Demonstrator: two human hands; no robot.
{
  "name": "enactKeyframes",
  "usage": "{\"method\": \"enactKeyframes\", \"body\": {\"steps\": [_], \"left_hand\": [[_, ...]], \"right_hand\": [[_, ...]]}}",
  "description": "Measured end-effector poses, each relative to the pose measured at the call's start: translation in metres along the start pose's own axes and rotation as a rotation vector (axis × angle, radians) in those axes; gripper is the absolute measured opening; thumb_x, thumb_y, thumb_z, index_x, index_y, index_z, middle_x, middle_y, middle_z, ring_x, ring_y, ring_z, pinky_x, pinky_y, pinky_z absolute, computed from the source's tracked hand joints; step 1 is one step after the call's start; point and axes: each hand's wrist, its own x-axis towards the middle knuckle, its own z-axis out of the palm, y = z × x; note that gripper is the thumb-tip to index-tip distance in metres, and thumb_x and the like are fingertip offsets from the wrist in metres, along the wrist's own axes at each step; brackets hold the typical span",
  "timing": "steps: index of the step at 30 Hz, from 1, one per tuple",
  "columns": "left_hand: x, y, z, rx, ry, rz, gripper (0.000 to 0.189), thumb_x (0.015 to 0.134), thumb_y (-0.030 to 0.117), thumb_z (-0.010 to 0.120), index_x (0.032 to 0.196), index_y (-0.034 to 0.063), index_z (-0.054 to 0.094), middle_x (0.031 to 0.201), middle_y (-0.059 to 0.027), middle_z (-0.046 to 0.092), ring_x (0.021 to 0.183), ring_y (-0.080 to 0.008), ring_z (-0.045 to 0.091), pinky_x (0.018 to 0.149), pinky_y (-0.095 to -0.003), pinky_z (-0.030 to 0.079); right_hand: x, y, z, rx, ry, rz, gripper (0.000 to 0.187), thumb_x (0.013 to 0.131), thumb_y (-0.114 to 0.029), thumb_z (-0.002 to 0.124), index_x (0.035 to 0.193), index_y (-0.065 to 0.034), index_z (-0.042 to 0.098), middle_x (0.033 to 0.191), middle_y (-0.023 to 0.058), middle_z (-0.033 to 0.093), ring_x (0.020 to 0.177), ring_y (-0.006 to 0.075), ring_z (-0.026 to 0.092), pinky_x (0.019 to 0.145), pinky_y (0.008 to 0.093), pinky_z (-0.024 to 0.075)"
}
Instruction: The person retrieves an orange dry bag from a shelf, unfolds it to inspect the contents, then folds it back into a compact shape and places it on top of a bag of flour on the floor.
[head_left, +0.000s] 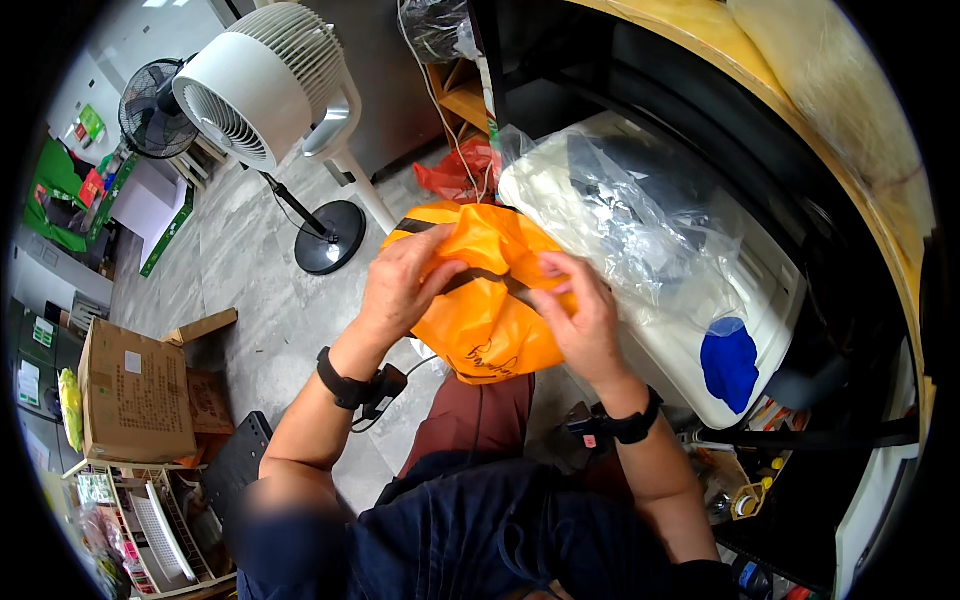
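An orange plastic bag with a dark stripe and black script lies bunched between my hands, above my lap. My left hand pinches the bag's left side near the stripe, thumb and fingers on the plastic. On its right side, my right hand touches the bag with curled fingers, thumb near the dark stripe. Whatever may be inside the bag is hidden. Just right of the bag, clear plastic packaging and a blue cloth-like piece lie on a white lid or tray.
A white fan stands ahead on the left, beside a black round base. A red plastic bag lies beyond the orange one. At left are a cardboard box and a rack. A black frame borders the right side.
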Motion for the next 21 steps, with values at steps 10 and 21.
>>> {"method": "enactKeyframes", "body": {"steps": [10, 21], "left_hand": [[-0.009, -0.022, -0.014, -0.248, 0.066, -0.225, 0.022, 0.087, 0.011, 0.065, 0.104, -0.0020, 0.064, 0.089, -0.0113, 0.067, 0.077, -0.0161, 0.065, 0.070, -0.0256, 0.051], [0.000, -0.027, -0.037, -0.324, -0.022, -0.194, 0.039, 0.088, 0.016, 0.064, 0.124, 0.0037, 0.054, 0.113, -0.0089, 0.062, 0.100, -0.0167, 0.059, 0.088, -0.0254, 0.045]], "right_hand": [[-0.018, 0.044, -0.040, -0.264, 0.055, -0.021, 0.013, 0.079, -0.004, 0.067, 0.090, 0.0003, 0.061, 0.095, 0.0126, 0.062, 0.094, 0.0292, 0.057, 0.083, 0.0352, 0.0453], [-0.010, 0.039, -0.035, -0.075, -0.031, 0.166, 0.015, 0.086, -0.010, 0.064, 0.086, 0.0007, 0.054, 0.073, 0.0121, 0.055, 0.063, 0.0253, 0.054, 0.058, 0.0320, 0.0436]]}}
